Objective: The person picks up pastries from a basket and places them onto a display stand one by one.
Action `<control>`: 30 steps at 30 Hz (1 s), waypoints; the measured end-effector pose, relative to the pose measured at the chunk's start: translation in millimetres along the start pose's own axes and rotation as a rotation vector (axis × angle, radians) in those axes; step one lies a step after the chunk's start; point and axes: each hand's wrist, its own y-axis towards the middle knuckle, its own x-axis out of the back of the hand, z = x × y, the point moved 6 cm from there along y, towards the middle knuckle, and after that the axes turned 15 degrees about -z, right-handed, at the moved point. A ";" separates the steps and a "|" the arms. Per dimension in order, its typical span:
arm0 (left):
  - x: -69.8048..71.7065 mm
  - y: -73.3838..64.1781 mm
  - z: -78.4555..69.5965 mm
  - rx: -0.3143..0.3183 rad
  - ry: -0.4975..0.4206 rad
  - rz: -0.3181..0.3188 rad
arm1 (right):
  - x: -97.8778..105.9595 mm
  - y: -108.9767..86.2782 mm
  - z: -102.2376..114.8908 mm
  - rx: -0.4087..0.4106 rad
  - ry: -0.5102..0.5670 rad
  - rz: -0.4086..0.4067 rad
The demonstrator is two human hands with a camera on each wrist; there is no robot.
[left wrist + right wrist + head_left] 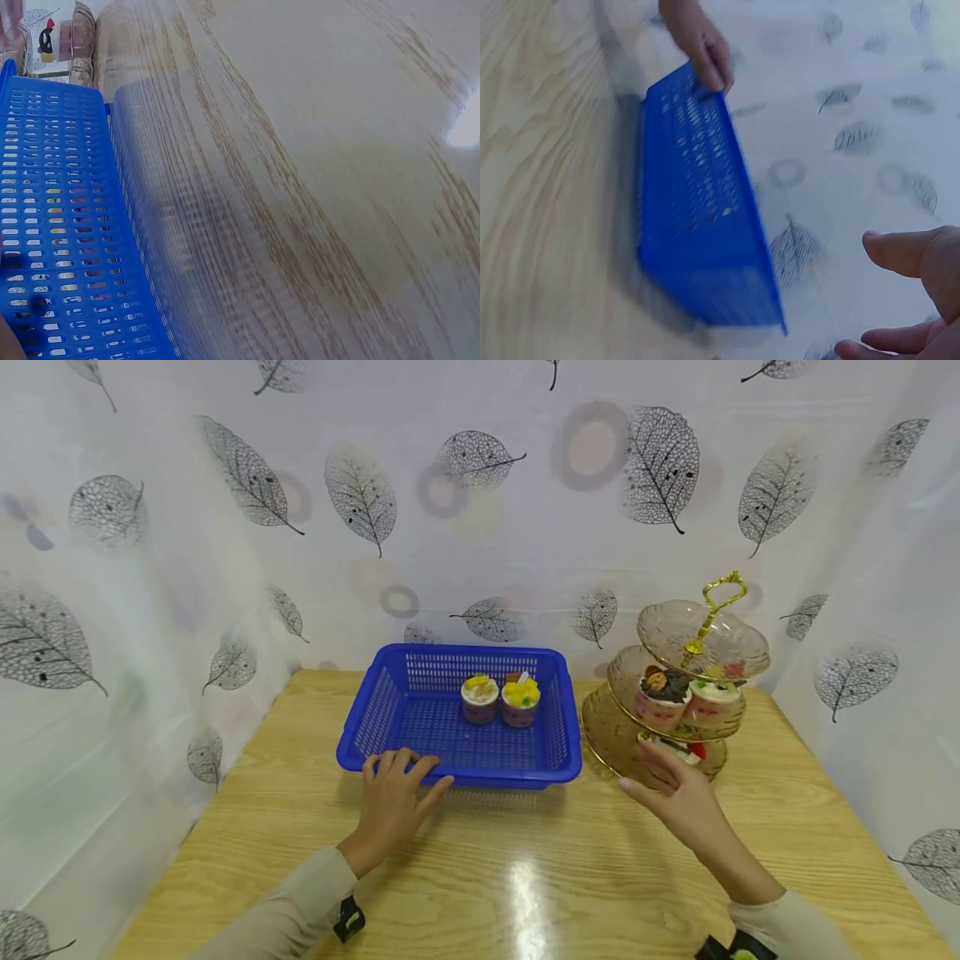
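A blue plastic basket (480,774) stands on the table, holding two dessert cups side by side, one topped pale cream (480,702) and the other yellow (521,703). My left hand (393,806) grips its near rim toward the left, fingers bent over the edge and thumb outside. To the right, my right hand (686,806) is held in front of a three-tier stand (611,752), thumb spread from the extended fingers, nothing in it. On the middle tier sit a cup with dark chocolate topping (663,697) and a cup with green-and-white topping (714,702). Lower down, a white-and-red dessert (686,752) is partly hidden.
The stand has a gold handle (708,610) rising above its clear top tier (675,618). A wooden table (480,877) extends toward me. Behind and at both sides hangs a pale curtain (480,543) printed with leaves.
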 end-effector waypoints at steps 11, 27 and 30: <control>-1.0 -0.2 -0.6 -0.001 0.006 0.002 | -51.2 57.0 62.7 0.079 0.174 0.029; 2.4 -0.3 -1.9 -0.003 -0.006 -0.019 | -115.1 153.7 71.9 -0.001 0.142 0.206; 1.9 0.3 -1.7 -0.002 -0.007 -0.017 | -122.8 165.0 66.1 -0.033 0.169 0.220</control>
